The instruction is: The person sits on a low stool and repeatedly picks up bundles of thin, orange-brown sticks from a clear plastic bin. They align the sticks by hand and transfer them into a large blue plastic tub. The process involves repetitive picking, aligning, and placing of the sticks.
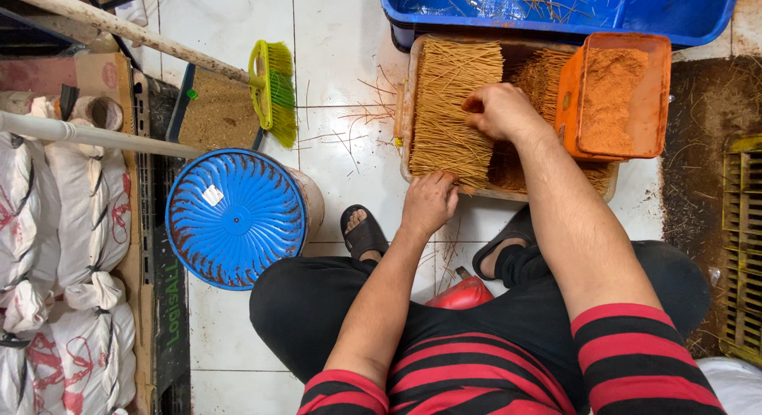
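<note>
A shallow tan tray (pixel 405 105) on the tiled floor holds a thick layer of thin tan sticks (pixel 452 97), all lying the same way. My left hand (pixel 429 202) rests at the near edge of the stick bundle, its fingers curled over the stick ends. At the bundle's right side, near the far end, my right hand (pixel 502 111) has its fingers closed and pressed against the sticks. An orange tub (pixel 655 93) of orange-brown powder sits on the tray's right part, just beyond my right hand.
A blue crate (pixel 556 10) with stray sticks lies beyond the tray. A round blue lid (pixel 235 216) covers a bucket at left, near a green broom (pixel 274 85), a dustpan and white sacks (pixel 55 224). Loose sticks litter the tiles. A yellow grate (pixel 742 248) stands at right.
</note>
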